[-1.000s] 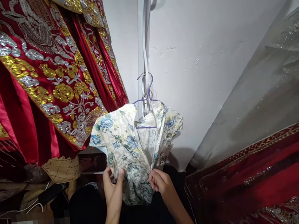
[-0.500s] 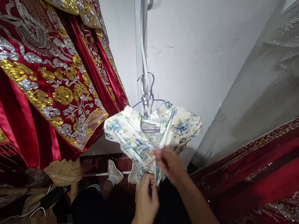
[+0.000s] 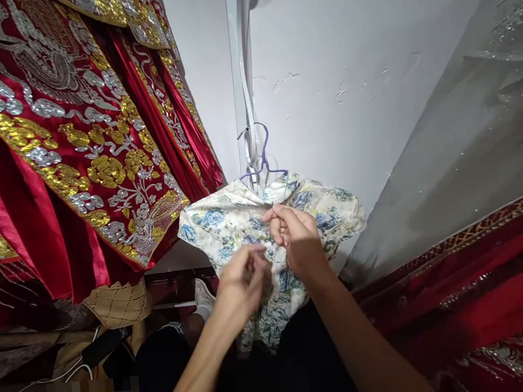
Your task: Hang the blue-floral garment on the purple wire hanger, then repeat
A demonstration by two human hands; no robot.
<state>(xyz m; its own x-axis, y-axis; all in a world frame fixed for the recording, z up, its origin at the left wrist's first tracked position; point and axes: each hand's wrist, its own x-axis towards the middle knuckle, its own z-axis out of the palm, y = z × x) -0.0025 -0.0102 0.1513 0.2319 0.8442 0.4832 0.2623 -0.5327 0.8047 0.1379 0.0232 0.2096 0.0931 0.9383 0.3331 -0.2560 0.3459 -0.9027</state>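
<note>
Hands meet at the front of a small floral dress (image 3: 227,224), cream with blue and yellow flowers, which hangs on a purple wire hanger (image 3: 263,159) from a white strap (image 3: 244,74) running down a white wall (image 3: 347,77). The right hand (image 3: 295,233) is up near the neckline, its fingers pinched closed on the fabric just under the collar. The left hand (image 3: 242,281) sits a little lower and to the left, its fingers curled in and gripping a fold of the dress front. Both forearms reach up from the bottom edge of the view. Crowding in from the left, a heavy red robe (image 3: 67,147) embroidered with gold and silver flowers hangs close beside the dress, its lower hem nearly touching the dress's left sleeve. On the right, a clear plastic garment cover (image 3: 477,126) slopes down over pale cloth, and below it lies more red fabric with gold trim (image 3: 460,288), just beside the right forearm. Down at lower left are a tan quilted piece (image 3: 119,302), a white cable (image 3: 43,383) and a white shoe (image 3: 203,297) on a dark red floor. No writing or labels can be read anywhere. Open room is narrow: only the bare wall above and behind the dress is uncluttered.
</note>
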